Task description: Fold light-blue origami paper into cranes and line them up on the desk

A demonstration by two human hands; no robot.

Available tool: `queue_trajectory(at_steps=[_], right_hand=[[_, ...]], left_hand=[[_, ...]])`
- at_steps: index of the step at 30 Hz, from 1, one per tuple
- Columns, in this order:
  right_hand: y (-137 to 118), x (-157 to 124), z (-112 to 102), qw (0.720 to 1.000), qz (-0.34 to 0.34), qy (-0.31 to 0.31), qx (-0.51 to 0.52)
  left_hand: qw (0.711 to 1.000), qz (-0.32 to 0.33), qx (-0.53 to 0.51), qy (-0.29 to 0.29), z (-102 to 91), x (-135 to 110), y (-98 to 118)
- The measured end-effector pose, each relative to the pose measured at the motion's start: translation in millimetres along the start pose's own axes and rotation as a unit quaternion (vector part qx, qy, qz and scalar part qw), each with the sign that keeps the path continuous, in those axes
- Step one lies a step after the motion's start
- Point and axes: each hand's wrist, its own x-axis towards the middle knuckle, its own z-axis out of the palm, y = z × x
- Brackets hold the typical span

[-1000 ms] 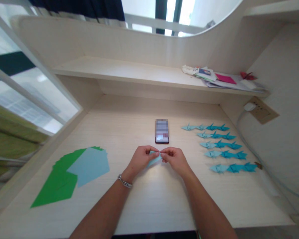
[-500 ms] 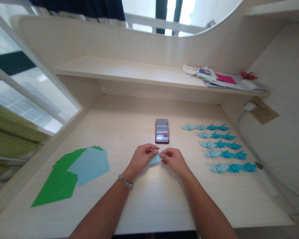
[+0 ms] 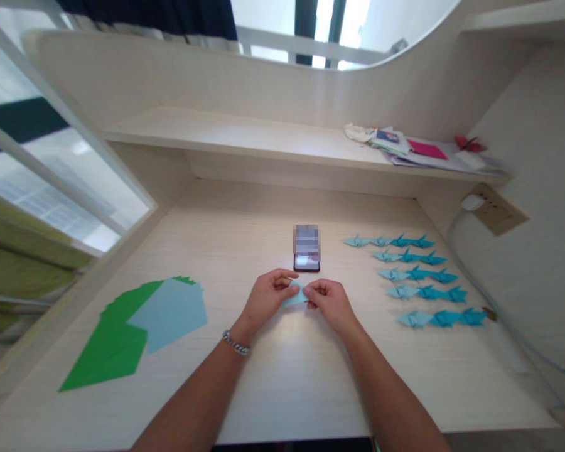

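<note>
A small folded piece of light blue paper [image 3: 295, 295] is pinched between both my hands just above the pale wooden desk [image 3: 273, 389]. My left hand [image 3: 266, 300], with a metal bracelet at the wrist, grips its left end with thumb and fingers closed. My right hand [image 3: 330, 304] pinches its right end, fingers curled. A phone [image 3: 306, 253] lies on the desk just beyond my hands.
A fan of green sheets [image 3: 108, 342] with a light blue sheet [image 3: 169, 312] on top lies at the left. Rows of several folded blue paper cranes [image 3: 417, 276] fill the right. A shelf [image 3: 245, 135] behind holds papers [image 3: 419, 150]. A wall socket with a cable [image 3: 492, 207] is at the right.
My fingers have shifted slightly on the folded paper, which now lies a bit flatter between them. Hands stay in the same spot.
</note>
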Motion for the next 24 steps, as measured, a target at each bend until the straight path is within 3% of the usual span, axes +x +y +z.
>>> queue_trajectory(at_steps=[5,15,24], right_hand=[[-1.2,-0.7,0.4,1.0,-0.01,-0.004,0.001],[5.9,0.7,4.4,0.999,-0.009,-0.025,-0.021],[5.7,1.6,4.6,1.0,-0.005,-0.03,-0.002]], left_hand=[[1.0,-0.014,0.019,0.003,-0.5,0.9,-0.2],[0.995,0.039,0.09,-0.019,2.3,1.1,-7.8],[0.994,0.037,0.102,-0.028,3.4,1.2,-8.6]])
